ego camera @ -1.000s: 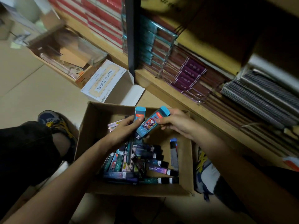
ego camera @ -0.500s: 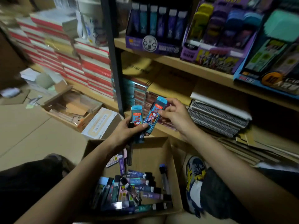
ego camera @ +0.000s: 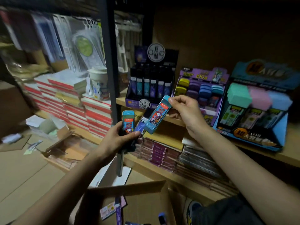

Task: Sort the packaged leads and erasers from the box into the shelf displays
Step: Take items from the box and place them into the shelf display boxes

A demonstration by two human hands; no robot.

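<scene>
Teal pack [ego camera: 158, 116] is pinched at its top end by the right hand [ego camera: 184, 112], thumb against fingertips, tilted with the printed face toward the camera. My read: it's held clear so the label can be matched to a display.

Left hand [ego camera: 119, 139] is clamped round a fan of spares: second teal pack [ego camera: 128, 121] upright, dark blue-purple pack [ego camera: 140, 126] just beside it. Looks like left is the buffer and right the placer.

Both hands are up in front of the shelf [ego camera: 290, 140], near each other and above the cardboard box [ego camera: 126, 185].

Candidate targets on the shelf, from the post outward:
- black lead display [ego camera: 151, 88], slim packs upright in rows
- purple eraser display [ego camera: 201, 90]
- blue display [ego camera: 254, 103], pastel blocks on top

Unclear:
- Pack print is blurred, so I can't tell lead from eraser.
- Can't tell whether the tilted pack's lower corner touches the left hand's bundle.
- Total count in the left hand is hidden by the fingers.
- Dark strip [ego camera: 121, 161] hangs below the left hand, unidentified.
- The frame edge cuts off the box, and only a few packs show.
</scene>
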